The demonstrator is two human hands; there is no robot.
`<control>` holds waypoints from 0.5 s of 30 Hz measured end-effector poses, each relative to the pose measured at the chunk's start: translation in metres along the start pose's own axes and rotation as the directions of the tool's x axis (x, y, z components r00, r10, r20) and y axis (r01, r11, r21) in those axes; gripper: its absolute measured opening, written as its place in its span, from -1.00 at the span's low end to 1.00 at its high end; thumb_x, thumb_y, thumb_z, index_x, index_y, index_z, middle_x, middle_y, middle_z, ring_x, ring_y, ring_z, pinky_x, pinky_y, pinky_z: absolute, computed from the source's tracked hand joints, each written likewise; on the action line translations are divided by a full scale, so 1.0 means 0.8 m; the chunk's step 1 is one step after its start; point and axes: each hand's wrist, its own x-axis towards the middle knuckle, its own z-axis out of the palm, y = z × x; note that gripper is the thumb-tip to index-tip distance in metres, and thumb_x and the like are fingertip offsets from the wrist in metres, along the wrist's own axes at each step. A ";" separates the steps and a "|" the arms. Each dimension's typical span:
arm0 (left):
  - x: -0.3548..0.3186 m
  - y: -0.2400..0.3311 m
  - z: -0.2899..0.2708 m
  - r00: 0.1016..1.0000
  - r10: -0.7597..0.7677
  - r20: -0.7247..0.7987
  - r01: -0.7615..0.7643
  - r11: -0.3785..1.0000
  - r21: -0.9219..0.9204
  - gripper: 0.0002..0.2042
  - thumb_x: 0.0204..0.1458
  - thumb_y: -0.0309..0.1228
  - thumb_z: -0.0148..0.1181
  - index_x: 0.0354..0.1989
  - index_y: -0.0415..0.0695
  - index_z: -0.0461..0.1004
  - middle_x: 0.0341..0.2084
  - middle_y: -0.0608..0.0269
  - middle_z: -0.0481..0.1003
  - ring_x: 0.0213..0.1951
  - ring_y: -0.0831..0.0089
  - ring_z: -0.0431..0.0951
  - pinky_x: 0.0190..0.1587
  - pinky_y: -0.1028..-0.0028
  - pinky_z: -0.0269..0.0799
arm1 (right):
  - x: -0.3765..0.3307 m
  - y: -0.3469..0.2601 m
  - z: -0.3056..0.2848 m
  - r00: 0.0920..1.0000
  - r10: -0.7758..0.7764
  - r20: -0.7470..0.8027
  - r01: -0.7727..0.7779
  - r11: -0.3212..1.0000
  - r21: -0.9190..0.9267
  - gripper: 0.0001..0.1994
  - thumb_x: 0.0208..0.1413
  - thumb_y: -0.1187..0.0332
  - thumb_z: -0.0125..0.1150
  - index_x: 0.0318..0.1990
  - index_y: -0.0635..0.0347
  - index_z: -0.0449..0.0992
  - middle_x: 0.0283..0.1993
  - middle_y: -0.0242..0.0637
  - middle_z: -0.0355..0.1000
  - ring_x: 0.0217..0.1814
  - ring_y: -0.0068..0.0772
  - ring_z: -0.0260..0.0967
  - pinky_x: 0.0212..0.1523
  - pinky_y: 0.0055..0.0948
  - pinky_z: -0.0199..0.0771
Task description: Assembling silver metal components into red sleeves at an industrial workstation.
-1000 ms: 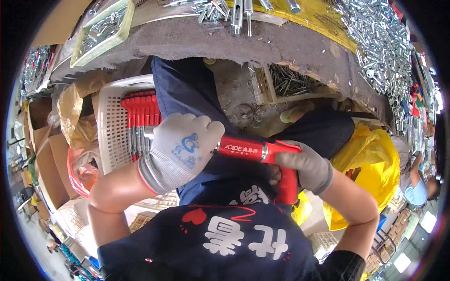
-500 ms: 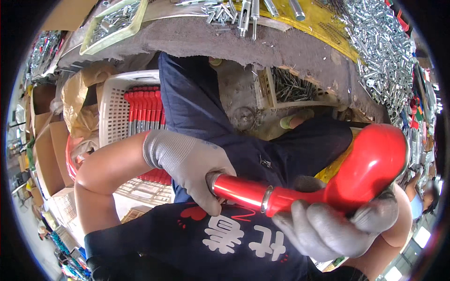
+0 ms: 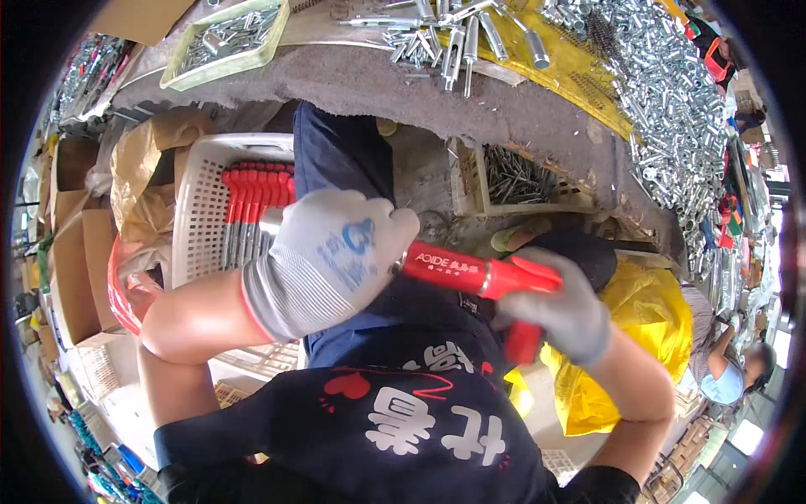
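A red tool (image 3: 449, 270) with a metal shaft, its exact kind not plain to me, lies across my lap in mid-air between both hands. My left hand (image 3: 340, 252), in a grey-white knit glove, is closed round the shaft, whose silver end (image 3: 270, 220) pokes out beyond the fist. Gripping the wider red end is my right hand (image 3: 558, 307), also gloved and slightly blurred. Parts of that red end show above and below the right fingers. Several similar red-handled tools (image 3: 256, 189) stand in a row in a white plastic basket (image 3: 191, 202) to the left.
Ahead, a cloth-covered bench (image 3: 361, 84) bears loose metal rods, a pale tray (image 3: 180, 76) of parts and a large heap of metal pieces (image 3: 672, 126). Below it sits a crate (image 3: 470, 197) of dark rods. Yellow plastic (image 3: 621, 336) hangs at right; another person (image 3: 726, 378) is beyond.
The red tool has moved away from the camera and turned. My left hand now wraps its shaft with the glove's back showing; my right hand has shifted forward and left on the red end.
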 end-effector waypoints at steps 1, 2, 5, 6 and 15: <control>0.006 -0.002 0.003 1.000 0.024 0.015 -0.025 0.997 0.071 -0.83 -0.29 -0.43 0.22 -0.48 -0.07 0.38 -0.65 0.21 0.37 -0.52 0.20 0.47 -0.47 0.24 0.33 | 0.012 0.014 -0.002 1.000 0.022 0.022 -0.024 0.996 0.088 -0.72 -0.14 0.35 0.40 -0.25 0.21 0.49 -0.45 -0.41 0.44 -0.38 -0.62 0.41 -0.35 -0.53 0.40; 0.012 -0.004 0.005 0.998 0.048 0.030 -0.052 0.988 0.143 -0.83 -0.30 -0.44 0.21 -0.48 -0.07 0.37 -0.65 0.21 0.35 -0.53 0.20 0.46 -0.48 0.24 0.31 | 0.016 0.022 -0.004 0.998 0.039 0.043 -0.046 0.983 0.176 -0.71 -0.12 0.34 0.39 -0.24 0.22 0.49 -0.45 -0.42 0.44 -0.37 -0.62 0.41 -0.35 -0.54 0.39; 0.024 -0.022 -0.019 0.975 0.019 0.222 0.038 0.968 -0.249 -0.79 -0.23 -0.41 0.21 -0.34 -0.07 0.44 -0.55 0.16 0.47 -0.43 0.14 0.52 -0.36 0.25 0.41 | 0.013 0.009 -0.020 0.560 -0.769 0.309 0.665 0.194 -0.721 -0.59 -0.23 0.33 0.45 -0.15 0.12 0.49 -0.46 -0.32 0.43 -0.45 -0.24 0.43 -0.36 -0.33 0.42; 0.032 -0.031 -0.018 0.903 0.091 0.420 0.034 0.959 -0.282 -0.77 -0.20 -0.39 0.21 -0.29 -0.06 0.46 -0.50 0.16 0.51 -0.38 0.14 0.55 -0.30 0.26 0.44 | 0.013 0.006 -0.019 0.477 -0.812 0.337 0.646 0.065 -0.761 -0.57 -0.27 0.34 0.46 -0.15 0.11 0.49 -0.45 -0.28 0.42 -0.44 -0.16 0.42 -0.36 -0.30 0.42; 0.055 -0.019 0.003 0.903 0.013 0.430 0.032 0.995 -0.098 -0.76 -0.13 -0.29 0.19 -0.26 -0.05 0.49 -0.59 0.14 0.47 -0.48 0.14 0.53 -0.41 0.22 0.40 | 0.016 0.023 -0.038 0.667 -0.657 0.352 0.520 0.071 -0.851 -0.66 -0.13 0.10 0.35 -0.28 0.13 0.54 -0.51 -0.26 0.44 -0.47 -0.19 0.44 -0.31 -0.38 0.45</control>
